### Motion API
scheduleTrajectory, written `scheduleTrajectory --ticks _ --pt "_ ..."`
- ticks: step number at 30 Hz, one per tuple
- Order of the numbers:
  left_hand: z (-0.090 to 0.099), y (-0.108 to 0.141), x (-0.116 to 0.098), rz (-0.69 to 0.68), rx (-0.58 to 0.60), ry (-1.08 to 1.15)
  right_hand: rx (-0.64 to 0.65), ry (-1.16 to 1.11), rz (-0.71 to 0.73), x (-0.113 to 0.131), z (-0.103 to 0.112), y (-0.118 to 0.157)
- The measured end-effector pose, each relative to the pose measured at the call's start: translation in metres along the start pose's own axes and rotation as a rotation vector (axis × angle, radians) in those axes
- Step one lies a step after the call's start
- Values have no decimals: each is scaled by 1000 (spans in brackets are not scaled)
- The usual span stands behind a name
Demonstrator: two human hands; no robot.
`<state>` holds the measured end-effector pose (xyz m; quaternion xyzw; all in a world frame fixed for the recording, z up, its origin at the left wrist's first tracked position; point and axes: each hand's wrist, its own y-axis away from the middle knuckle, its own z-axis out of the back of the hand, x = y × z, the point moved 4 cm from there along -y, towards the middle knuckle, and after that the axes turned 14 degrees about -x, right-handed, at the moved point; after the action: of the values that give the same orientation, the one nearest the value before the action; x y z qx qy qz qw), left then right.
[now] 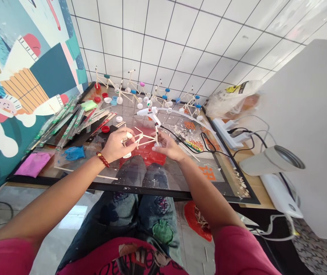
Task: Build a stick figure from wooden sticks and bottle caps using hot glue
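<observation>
Pink shirt [94, 265] lies closest, its sleeves giving way to two bare arms stretched over the bench [177, 182]. Between the hands is a stick frame [141, 136], raised above a red patch [154, 157]. Left hand [116, 145]: grip drawn into a pinch, thumb and fingers nearly meeting at the frame's left end (something white sits at a fingertip, too small to make out). Right hand [167, 147]: grip also narrow, thumb and fingers on the frame's right end, by a dark-tipped upright. Just behind the frame rests a white glue gun [151, 114]. Farther back, along the tiled wall [152, 42], stand other frames [164, 97] with coloured pieces. Well to the left are wrapped sticks [72, 128], a blue packet [74, 153] and a pink packet [34, 164]; to the right, a power strip [229, 133].
</observation>
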<state>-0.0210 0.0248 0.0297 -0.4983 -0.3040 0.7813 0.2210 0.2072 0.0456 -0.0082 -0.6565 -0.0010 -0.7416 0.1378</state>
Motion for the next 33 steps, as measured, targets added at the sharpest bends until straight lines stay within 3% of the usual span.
scheduleTrajectory --ticks 17,33 --pt "-7 2 15 227 11 84 -2 -28 5 -1 -2 -2" --pt "-12 -1 27 240 76 160 -38 -5 28 -7 1 -5"
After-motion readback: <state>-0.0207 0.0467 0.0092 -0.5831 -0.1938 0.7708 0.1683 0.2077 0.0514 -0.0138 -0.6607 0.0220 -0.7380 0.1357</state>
